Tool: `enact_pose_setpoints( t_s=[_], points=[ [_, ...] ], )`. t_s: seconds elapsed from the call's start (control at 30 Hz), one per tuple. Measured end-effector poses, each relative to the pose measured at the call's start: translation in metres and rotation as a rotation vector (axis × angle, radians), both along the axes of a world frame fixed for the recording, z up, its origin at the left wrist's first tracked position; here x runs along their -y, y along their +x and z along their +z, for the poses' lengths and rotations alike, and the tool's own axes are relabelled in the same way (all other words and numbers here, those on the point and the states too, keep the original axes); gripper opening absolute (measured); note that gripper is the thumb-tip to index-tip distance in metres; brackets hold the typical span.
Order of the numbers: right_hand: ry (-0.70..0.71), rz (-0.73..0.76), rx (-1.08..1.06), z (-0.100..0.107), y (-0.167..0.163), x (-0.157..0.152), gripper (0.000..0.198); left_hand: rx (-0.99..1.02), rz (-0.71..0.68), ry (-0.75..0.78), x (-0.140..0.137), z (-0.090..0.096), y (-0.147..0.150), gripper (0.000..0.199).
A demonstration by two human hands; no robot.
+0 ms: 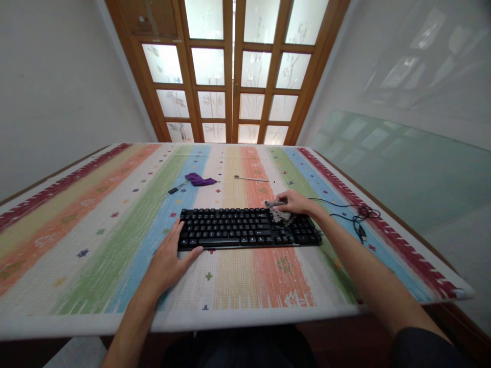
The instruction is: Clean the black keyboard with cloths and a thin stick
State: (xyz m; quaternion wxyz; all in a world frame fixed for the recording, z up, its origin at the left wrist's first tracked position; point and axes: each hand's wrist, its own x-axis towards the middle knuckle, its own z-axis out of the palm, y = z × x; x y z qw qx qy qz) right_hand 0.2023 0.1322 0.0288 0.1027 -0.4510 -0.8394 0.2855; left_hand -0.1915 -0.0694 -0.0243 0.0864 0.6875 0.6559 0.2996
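A black keyboard (220,232) lies flat on the striped cloth in front of me. My left hand (169,258) rests at its left end, thumb along the front edge and fingers at the side, steadying or touching it. My right hand (293,202) is closed on a crumpled grey cloth (282,215) with a ragged edge, which lies against the keys right of the main letter block. Part of the number pad is hidden beneath my right hand and forearm.
Beyond the keyboard lie a purple cloth (200,180), a small black object (173,190) and a toothbrush (251,178). The coiled black cable (368,212) with its plug sits to the right. A striped tablecloth (115,245) covers the table; glass-paned doors (233,92) stand behind.
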Motion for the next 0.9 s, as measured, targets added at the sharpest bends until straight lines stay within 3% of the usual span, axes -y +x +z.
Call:
enact_pose_setpoints(
  t_s=[0.2,0.4,0.5,0.57,0.73,0.9],
  points=[
    [0.240,-0.179,0.065,-0.008,-0.009,0.005,0.041,-0.002,0.007,-0.001,0.000,0.000,0.001,0.078],
    [0.069,-0.004,-0.152,0.001,0.013,0.014,0.058,-0.012,0.010,0.019,-0.001,-0.002,0.001,0.077],
    [0.026,0.121,-0.202,0.008,0.023,0.024,0.052,-0.017,0.007,0.024,-0.001,-0.003,0.000,0.077],
    [0.036,0.123,-0.170,0.010,0.026,0.031,0.049,-0.022,0.004,0.020,-0.001,-0.002,-0.001,0.077],
    [0.055,0.052,-0.030,0.010,0.023,0.032,0.063,-0.033,0.003,0.028,-0.001,-0.002,-0.001,0.077],
    [0.030,0.096,-0.033,0.009,0.023,0.021,0.053,-0.035,0.001,0.032,-0.001,-0.003,-0.001,0.078]
  ],
)
